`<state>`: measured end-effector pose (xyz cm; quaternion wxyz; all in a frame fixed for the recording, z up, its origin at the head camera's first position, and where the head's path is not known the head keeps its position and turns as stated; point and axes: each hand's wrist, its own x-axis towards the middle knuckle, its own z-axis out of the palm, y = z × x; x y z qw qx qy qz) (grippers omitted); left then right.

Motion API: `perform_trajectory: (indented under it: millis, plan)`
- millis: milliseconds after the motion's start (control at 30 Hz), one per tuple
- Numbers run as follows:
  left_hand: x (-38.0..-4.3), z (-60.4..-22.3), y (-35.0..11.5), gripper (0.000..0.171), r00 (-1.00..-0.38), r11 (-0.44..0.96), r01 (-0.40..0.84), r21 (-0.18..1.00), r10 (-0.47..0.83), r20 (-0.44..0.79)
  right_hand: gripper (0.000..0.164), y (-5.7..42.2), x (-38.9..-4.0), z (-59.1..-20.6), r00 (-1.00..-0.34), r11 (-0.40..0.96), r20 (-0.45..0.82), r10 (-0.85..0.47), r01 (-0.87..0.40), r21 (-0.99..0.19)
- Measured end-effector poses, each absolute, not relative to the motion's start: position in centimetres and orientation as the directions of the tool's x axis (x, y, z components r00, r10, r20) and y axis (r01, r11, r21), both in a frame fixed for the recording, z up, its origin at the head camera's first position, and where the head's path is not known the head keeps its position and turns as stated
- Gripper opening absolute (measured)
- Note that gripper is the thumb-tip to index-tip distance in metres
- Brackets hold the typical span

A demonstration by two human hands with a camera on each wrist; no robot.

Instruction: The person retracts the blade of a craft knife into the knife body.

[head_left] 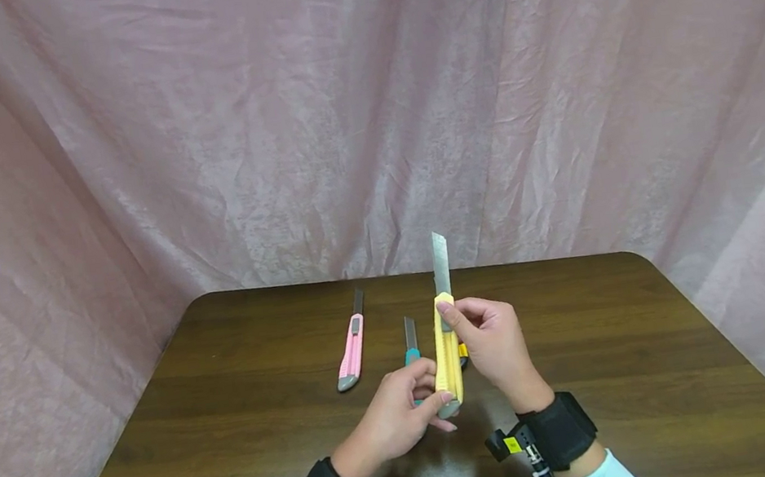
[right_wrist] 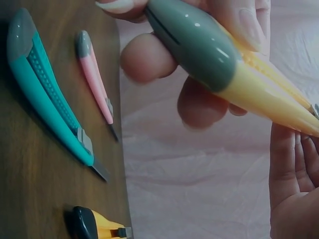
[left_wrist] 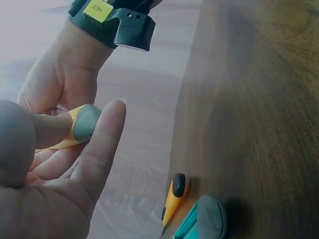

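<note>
A pale yellow utility knife (head_left: 444,355) is held up over the table, its long blade (head_left: 441,263) extended and pointing upward. My left hand (head_left: 397,411) pinches the knife's lower end; the grey end cap (right_wrist: 197,45) looms large in the right wrist view. Higher up, my right hand (head_left: 498,341) grips the body near the blade, thumb at the grey slider. From the left wrist view, the end cap (left_wrist: 86,123) shows between thumb and fingers. Behind the left hand lies a teal utility knife (right_wrist: 47,94), partly hidden in the head view.
A pink utility knife (head_left: 351,350) lies to the left on the brown wooden table (head_left: 232,426), blade out toward the back. Behind the held knife is a small orange-and-black utility knife (left_wrist: 174,200), mostly covered in the head view. Pink curtains (head_left: 305,118) hang around the table.
</note>
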<state>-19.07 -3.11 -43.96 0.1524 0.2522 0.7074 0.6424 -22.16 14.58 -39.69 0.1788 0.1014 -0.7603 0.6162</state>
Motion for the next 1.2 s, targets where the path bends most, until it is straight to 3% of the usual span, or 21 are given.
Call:
perform_trajectory:
  millis: [700, 967, 1200]
  plan:
    - [-19.06, -43.83, -3.23, 0.026, -0.828, 0.062, 0.184, 0.981, 0.547, 0.121, 0.016, 14.4, -22.33, -40.32, -0.898, 0.187, 0.432, 0.082, -0.412, -0.892]
    - [-19.02, -44.21, -3.08, 0.024, -0.832, 0.053, 0.159, 0.986, 0.544, 0.105, 0.028, 14.53, -22.3, -40.02, -0.925, 0.255, 0.363, 0.113, -0.327, -0.91]
    - [-18.85, -44.34, -2.98, 0.026, -0.83, 0.034, 0.139, 0.99, 0.549, 0.097, 0.027, 14.73, -22.23, -39.85, -0.915, 0.275, 0.397, 0.079, -0.363, -0.891]
